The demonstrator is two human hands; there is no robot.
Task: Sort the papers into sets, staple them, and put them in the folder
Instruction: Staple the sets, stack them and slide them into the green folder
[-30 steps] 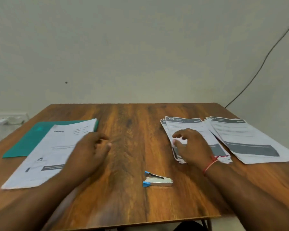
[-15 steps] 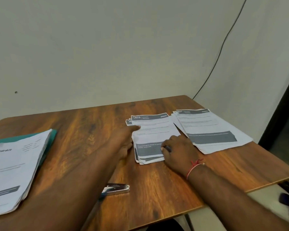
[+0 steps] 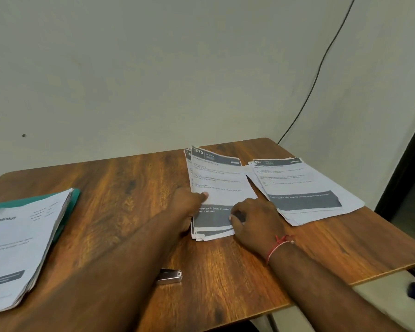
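A middle paper stack (image 3: 221,178) with a dark header lies on the wooden table (image 3: 130,188). My left hand (image 3: 189,207) holds its left edge, with the thumb on top and the fingers hidden. My right hand (image 3: 256,221) grips the stack's lower right corner with curled fingers. To the right lies a second paper stack (image 3: 304,185). At the far left, a thick paper stack (image 3: 22,248) sits on a green folder (image 3: 76,197). A silver stapler (image 3: 170,276) lies near the front edge, partly hidden by my left forearm.
A black cable (image 3: 321,68) runs down the wall behind the table's back right corner. A dark doorway (image 3: 412,164) stands at the right. The table's front and right edges are close to the right paper stack.
My left hand left the far-left stack and crossed to the middle stack's left edge. The right hand slid down to its lower right corner. The view swung right.
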